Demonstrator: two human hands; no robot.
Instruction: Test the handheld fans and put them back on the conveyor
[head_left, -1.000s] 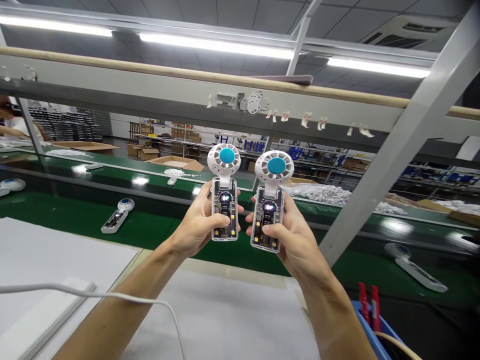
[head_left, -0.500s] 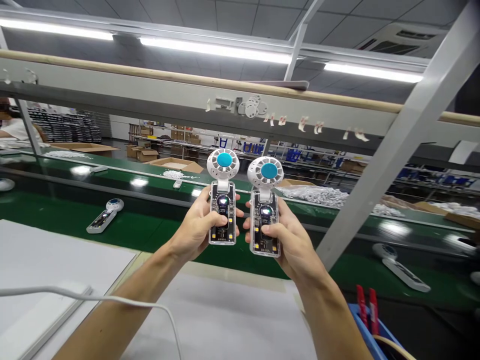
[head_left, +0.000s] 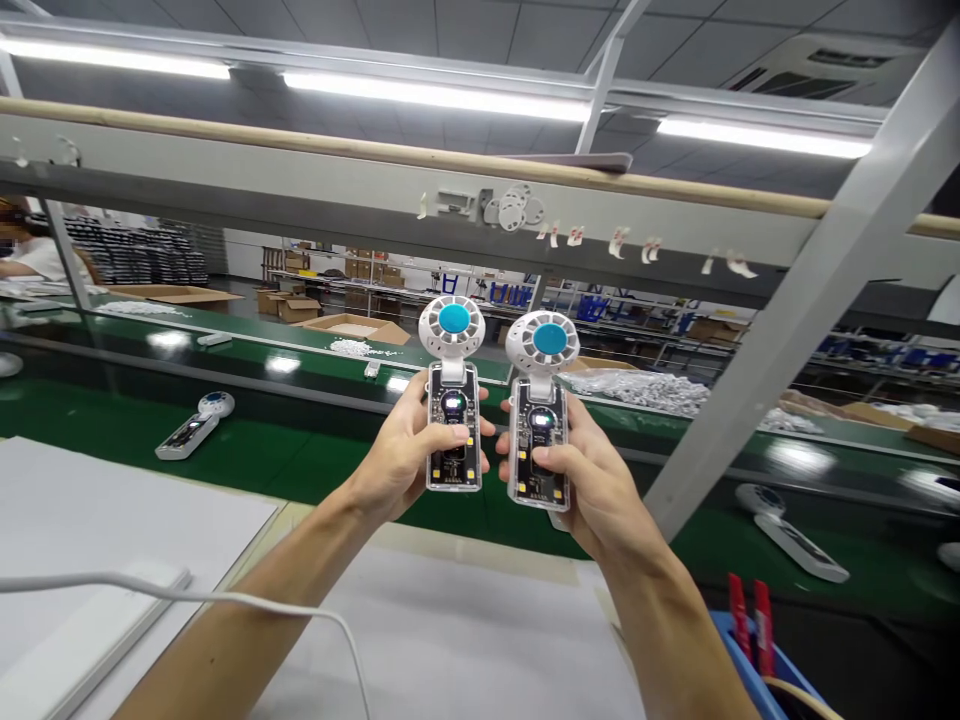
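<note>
Gripped upright at frame centre, one clear handheld fan point(head_left: 453, 400) per hand, left hand point(head_left: 401, 452) and right hand point(head_left: 581, 478), above green conveyor point(head_left: 315, 455), spare fans point(head_left: 191, 425) lower left and point(head_left: 787, 525) lower right, grey strut point(head_left: 787, 300) slanting right.

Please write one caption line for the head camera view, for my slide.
Left hand and right hand each hold upright a clear-bodied handheld fan with blue-centred white head, above a green conveyor belt.

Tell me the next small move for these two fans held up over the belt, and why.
Probably lift both thumbs off the buttons and check the heads. The left hand grips one handheld fan, the right hand another handheld fan; both are upright, with lights lit in their clear handles and a thumb pressed on each. Whether the blades turn cannot be told.
</note>
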